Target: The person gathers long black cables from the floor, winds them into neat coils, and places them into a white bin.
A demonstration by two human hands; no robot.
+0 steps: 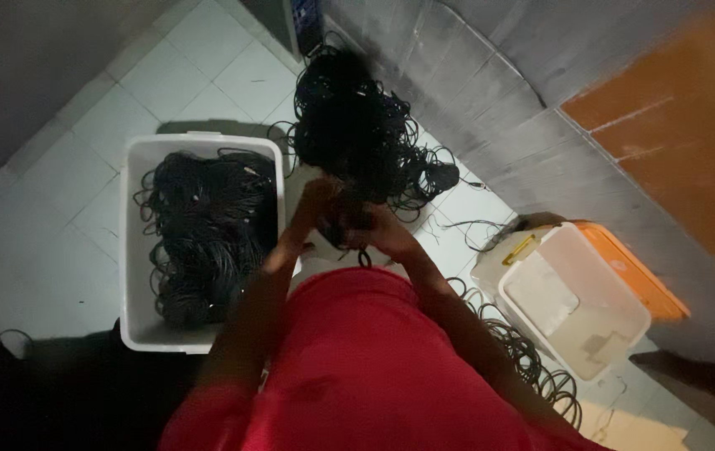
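Both your hands meet in front of your chest, the left hand (317, 200) and right hand (382, 230) closed around a small dark bundle of black cable (342, 224); the picture is dim and blurred, so you cannot tell exactly how each grip's fingers lie, only that they are curled onto the cable.

Just beyond your grip a big loose tangle of cable (357, 125) is heaped on the tiled floor (65, 192), its thin loops springing out in all directions. Strands seem to run from it toward your hands, so a pull could drag the whole heap or tighten a knot. To the left of your grip, a white plastic bin (136, 326) holds more coiled black cable, matte and wiry. To the right, well apart, stands an empty pale bin (625, 313) with an orange lid (646, 280) beside it. More loops (533, 359) lie by your right side, where a foot could snag.
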